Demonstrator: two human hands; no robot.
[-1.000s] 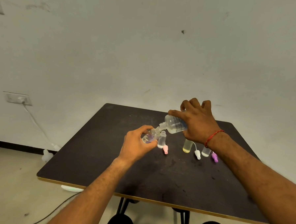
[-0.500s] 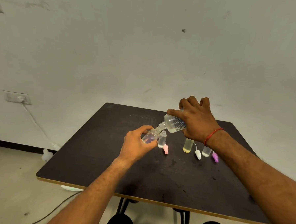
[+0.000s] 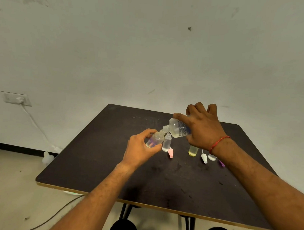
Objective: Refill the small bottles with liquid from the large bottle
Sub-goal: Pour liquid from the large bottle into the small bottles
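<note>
My right hand [image 3: 202, 129] grips the large clear bottle [image 3: 178, 128] and holds it tipped down to the left, its neck meeting the mouth of a small clear bottle [image 3: 155, 139]. My left hand [image 3: 140, 149] holds that small bottle tilted, above the dark table [image 3: 96, 161]. Just right of it an uncapped small clear bottle [image 3: 166, 143] stands upright with a pink cap [image 3: 170, 153] lying in front. Further right stand a small yellow bottle [image 3: 193, 150] and another small clear bottle [image 3: 212, 157], both partly hidden by my right wrist.
A white nozzle cap [image 3: 204, 158] and a purple cap [image 3: 222, 164] lie near the right-hand bottles. The wall stands close behind the table. A wall socket [image 3: 16, 99] with a white cable is at the left, and my knees show under the table's front edge.
My right hand has lifted the rear of the large bottle a little, steepening its tilt. My left hand and the small bottle have stayed in place.
</note>
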